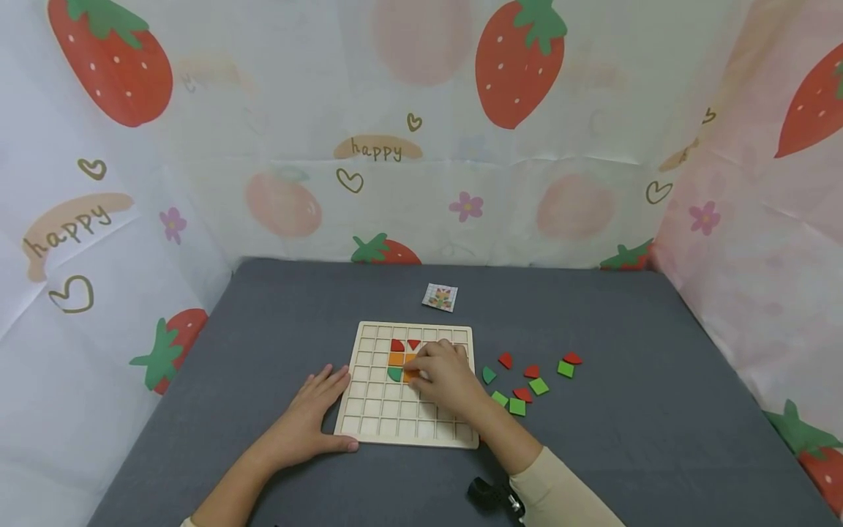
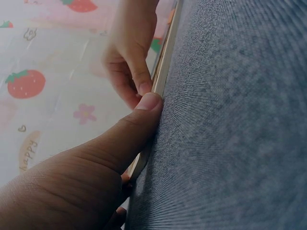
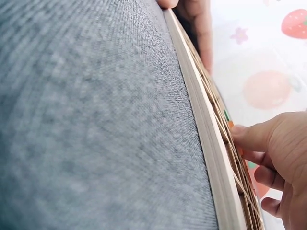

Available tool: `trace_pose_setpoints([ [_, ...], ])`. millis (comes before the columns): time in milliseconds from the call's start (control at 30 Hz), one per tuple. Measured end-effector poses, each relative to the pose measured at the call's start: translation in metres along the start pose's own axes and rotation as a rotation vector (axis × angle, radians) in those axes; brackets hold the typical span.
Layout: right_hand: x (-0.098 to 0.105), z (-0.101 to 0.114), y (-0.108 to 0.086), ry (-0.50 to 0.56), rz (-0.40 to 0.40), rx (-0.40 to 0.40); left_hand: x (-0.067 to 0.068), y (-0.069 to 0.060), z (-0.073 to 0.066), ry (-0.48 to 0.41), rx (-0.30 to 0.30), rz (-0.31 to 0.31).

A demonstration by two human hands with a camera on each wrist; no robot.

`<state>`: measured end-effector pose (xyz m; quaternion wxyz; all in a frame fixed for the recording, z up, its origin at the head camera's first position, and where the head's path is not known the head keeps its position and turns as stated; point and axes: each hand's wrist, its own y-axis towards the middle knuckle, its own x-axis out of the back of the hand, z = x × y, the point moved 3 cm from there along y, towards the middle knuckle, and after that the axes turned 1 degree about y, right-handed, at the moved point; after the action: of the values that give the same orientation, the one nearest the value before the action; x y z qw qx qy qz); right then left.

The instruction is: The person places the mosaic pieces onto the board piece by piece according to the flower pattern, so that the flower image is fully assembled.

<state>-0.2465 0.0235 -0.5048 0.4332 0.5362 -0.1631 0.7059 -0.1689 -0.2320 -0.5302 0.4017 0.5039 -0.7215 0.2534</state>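
Note:
The wooden grid board (image 1: 382, 426) lies on the dark cloth, with red, orange and green pieces in its upper middle cells. My left hand (image 1: 299, 424) spans its lower left corner, fingers straight along the left side and thumb at the front edge; the left wrist view shows the thumb (image 2: 136, 115) against the rim. Over the middle, my right hand (image 1: 448, 377) has curled fingers and pinches an orange piece (image 1: 410, 376) at a cell, partly hidden by the fingertips. In the right wrist view the thumb (image 3: 252, 136) touches orange at the board's surface.
Loose red, green and dark green pieces (image 1: 517, 407) lie right of the board. A small pattern card (image 1: 440, 297) is behind it. Near the right forearm lies a black object (image 1: 487, 495). Printed cloth walls (image 1: 395, 212) stand around the table.

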Motion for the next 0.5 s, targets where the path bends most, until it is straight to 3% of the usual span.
trace_pose_setpoints([
  [500,0.0004,-0.0001,0.0003,0.031,-0.006,-0.002,-0.0009,-0.0003,0.0003,0.016,-0.003,-0.001],
])
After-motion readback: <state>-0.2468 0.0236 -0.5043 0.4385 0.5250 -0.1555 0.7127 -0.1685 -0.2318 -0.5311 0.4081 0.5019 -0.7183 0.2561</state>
